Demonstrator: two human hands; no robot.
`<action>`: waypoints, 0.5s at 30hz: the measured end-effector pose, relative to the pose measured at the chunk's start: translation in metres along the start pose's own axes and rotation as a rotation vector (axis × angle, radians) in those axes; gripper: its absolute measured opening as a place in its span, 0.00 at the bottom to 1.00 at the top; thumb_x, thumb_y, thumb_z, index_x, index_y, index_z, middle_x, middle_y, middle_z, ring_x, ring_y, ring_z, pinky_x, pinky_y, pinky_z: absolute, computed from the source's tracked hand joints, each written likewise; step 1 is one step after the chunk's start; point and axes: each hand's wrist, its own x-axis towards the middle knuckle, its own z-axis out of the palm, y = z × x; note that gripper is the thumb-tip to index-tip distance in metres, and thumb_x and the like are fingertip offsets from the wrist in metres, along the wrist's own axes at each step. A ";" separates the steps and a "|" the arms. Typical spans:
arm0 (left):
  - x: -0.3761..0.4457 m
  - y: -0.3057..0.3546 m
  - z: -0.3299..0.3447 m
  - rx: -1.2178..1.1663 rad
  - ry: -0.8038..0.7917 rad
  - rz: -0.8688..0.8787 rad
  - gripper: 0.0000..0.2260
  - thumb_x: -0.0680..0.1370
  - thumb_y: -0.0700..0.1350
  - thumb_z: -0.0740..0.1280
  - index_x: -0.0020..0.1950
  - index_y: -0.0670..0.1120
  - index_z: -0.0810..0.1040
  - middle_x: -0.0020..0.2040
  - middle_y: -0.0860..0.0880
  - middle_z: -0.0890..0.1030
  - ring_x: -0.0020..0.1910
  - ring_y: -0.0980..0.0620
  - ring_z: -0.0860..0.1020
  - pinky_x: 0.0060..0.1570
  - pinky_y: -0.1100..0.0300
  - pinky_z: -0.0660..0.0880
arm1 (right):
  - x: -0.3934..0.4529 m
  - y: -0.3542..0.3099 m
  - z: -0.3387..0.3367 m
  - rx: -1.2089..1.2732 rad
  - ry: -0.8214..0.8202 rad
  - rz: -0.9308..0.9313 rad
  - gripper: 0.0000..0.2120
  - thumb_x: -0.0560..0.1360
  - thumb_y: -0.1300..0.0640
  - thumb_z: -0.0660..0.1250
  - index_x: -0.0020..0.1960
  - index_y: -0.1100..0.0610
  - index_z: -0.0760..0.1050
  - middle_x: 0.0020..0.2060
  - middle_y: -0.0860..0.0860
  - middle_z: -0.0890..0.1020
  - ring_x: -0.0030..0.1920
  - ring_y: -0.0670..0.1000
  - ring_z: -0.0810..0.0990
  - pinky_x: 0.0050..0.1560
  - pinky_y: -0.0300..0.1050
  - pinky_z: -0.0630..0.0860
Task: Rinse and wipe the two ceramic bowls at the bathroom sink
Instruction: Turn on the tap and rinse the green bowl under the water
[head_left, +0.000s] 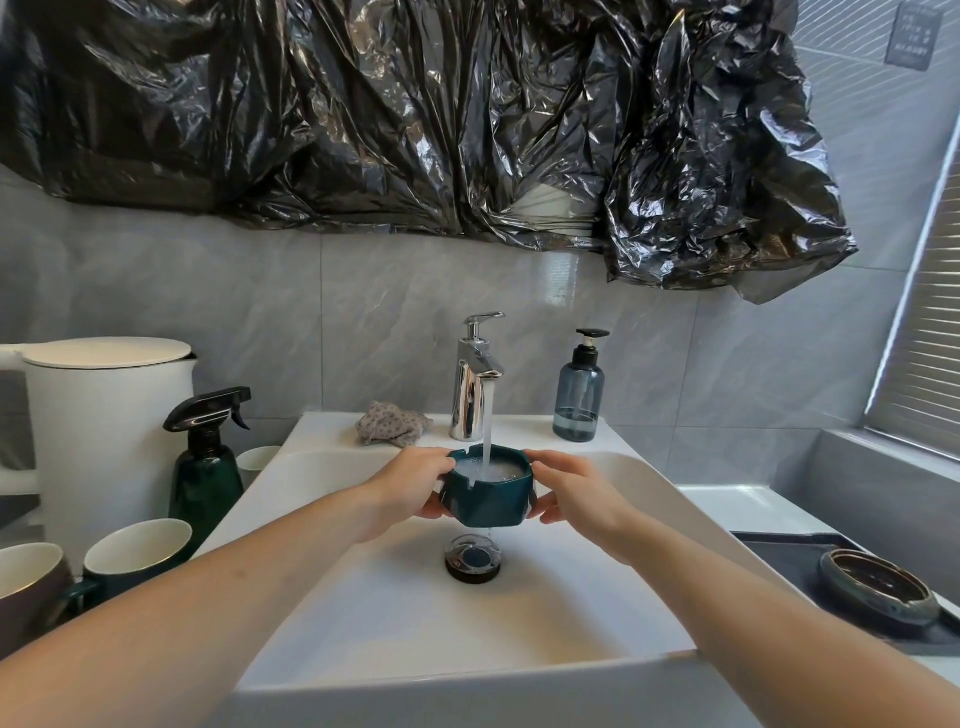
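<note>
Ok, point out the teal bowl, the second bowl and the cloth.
teal bowl (493, 501): head view, front outer wall.
second bowl (878, 584): head view, dark inner surface.
cloth (390, 423): head view, middle of the crumpled fabric.

Two forearms come in from the near edge, both bare all the way down from where they enter the picture to the wrists; no sleeve or cuff shows on either. The left hand (415, 486) and the right hand (576, 491) are bare too, with no gloves. Neither wrist carries a watch, band or bracelet, and no ring can be made out on the fingers (548, 460) that show. The forearms look smooth and slim, broadest at the near edge and narrowing towards the wrists. The nails are too small to judge.
</note>
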 end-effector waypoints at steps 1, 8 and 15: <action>0.000 0.000 0.000 0.002 0.000 0.000 0.14 0.86 0.38 0.54 0.48 0.45 0.77 0.45 0.46 0.80 0.26 0.58 0.79 0.40 0.59 0.75 | 0.000 0.001 0.000 0.000 -0.002 0.002 0.19 0.88 0.55 0.53 0.77 0.53 0.70 0.64 0.55 0.81 0.47 0.53 0.83 0.46 0.42 0.78; 0.006 -0.006 -0.002 -0.011 -0.003 -0.037 0.14 0.85 0.39 0.56 0.57 0.38 0.80 0.51 0.42 0.81 0.37 0.50 0.80 0.42 0.59 0.80 | 0.002 0.002 0.000 0.010 0.003 -0.001 0.19 0.88 0.54 0.52 0.77 0.51 0.70 0.66 0.55 0.80 0.47 0.51 0.82 0.48 0.44 0.78; 0.006 -0.006 -0.002 -0.087 -0.039 -0.048 0.12 0.84 0.38 0.59 0.60 0.37 0.81 0.51 0.41 0.82 0.41 0.45 0.83 0.47 0.51 0.85 | 0.003 0.002 0.001 0.079 -0.008 0.008 0.19 0.88 0.53 0.54 0.76 0.49 0.71 0.64 0.54 0.81 0.45 0.51 0.80 0.49 0.45 0.78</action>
